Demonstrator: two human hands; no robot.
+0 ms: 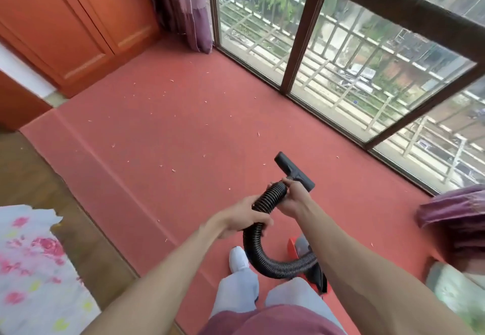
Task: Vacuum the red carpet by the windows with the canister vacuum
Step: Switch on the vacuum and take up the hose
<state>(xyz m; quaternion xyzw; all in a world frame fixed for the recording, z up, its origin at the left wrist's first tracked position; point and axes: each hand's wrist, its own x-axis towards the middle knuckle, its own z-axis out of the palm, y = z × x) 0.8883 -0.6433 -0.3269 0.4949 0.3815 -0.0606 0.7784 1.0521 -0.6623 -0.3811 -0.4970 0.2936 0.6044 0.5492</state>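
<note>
- Around the ribbed black hose (265, 203), the left hand (244, 216) is wrapped tight; just ahead, the right hand (291, 198) grips its neck.
- Beyond the right hand, the black nozzle (294, 171) hangs over the red carpet (162, 129).
- Behind both hands, the red vacuum (309, 263) sits by the person's feet.
- Pale scraps (173, 170) lie well ahead and left; sweeping seems just begun, so next the nozzle likely needs lowering and pushing toward them.

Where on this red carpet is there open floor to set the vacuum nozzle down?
The red carpet lies open, only crumb-littered, between the orange wooden cabinet, the brown-framed windows and the black floor nozzle. It is crowded near the white shoe, ribbed black hose and red canister.
</note>
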